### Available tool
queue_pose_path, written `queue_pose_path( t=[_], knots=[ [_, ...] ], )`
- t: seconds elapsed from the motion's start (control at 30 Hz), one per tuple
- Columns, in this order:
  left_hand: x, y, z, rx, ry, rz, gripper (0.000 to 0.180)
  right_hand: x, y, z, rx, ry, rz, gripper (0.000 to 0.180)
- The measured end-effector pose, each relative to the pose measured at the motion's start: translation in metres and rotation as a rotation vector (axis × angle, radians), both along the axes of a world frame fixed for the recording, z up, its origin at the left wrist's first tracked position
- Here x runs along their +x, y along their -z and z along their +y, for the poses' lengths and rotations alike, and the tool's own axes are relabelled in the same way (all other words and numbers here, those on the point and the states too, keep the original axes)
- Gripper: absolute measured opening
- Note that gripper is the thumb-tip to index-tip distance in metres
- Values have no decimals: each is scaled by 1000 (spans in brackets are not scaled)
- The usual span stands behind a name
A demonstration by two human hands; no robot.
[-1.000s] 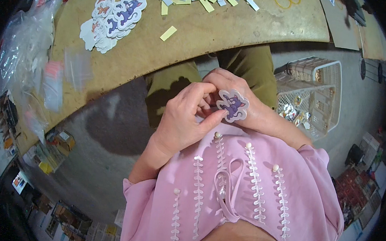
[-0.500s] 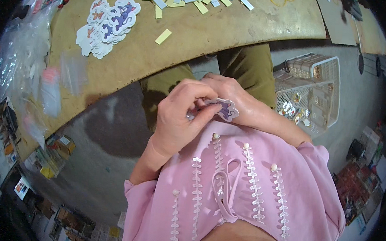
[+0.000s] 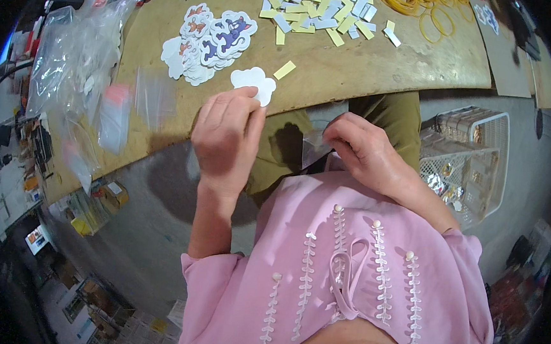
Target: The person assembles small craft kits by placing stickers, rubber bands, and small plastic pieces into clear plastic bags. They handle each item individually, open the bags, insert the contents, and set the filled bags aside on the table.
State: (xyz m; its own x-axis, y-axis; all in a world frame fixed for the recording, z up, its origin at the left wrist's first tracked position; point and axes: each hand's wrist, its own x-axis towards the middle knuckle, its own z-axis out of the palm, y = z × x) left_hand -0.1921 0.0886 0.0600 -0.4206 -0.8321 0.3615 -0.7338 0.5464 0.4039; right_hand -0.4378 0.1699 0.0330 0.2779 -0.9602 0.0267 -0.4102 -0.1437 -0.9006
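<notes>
At the table's front edge, my left hand (image 3: 226, 127) has its fingers on the lower edge of a white die-cut card (image 3: 254, 80), blank side up. Whether the card rests on the table or is slightly raised I cannot tell. Over my lap, my right hand (image 3: 374, 152) is closed, its fingers pinching a small clear plastic bag (image 3: 314, 150). Beyond the left hand is a pile of cartoon cutouts (image 3: 228, 38) with purple and orange figures. A single yellow strip (image 3: 284, 70) lies beside the blank card.
Yellow and pale blue strips (image 3: 325, 12) lie heaped at the back, beside yellow rubber bands (image 3: 436, 20). Clear bags (image 3: 153, 96) are at the left of the table (image 3: 385, 68). A white plastic basket (image 3: 496, 162) stands at my right.
My left hand has moved away from the right, forward to the table edge, with a cutout, now blank side up. The right hand shows a clear bag. The whole view has shifted.
</notes>
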Motion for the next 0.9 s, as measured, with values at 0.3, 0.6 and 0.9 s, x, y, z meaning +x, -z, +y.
queue_pose_path(
  t=[0.3, 0.6, 0.9],
  knots=[
    [6, -12, -17, 154, 71, 27, 32, -1, 0, 3, 18, -18, 6, 16],
    [4, -13, -25, -53, 169, -99, 46, -2, 6, 6, -32, -27, 30, 17],
    [9, -4, -14, 41, 135, -2, 33, -1, 9, 8, -5, -48, 34, 18]
  ],
)
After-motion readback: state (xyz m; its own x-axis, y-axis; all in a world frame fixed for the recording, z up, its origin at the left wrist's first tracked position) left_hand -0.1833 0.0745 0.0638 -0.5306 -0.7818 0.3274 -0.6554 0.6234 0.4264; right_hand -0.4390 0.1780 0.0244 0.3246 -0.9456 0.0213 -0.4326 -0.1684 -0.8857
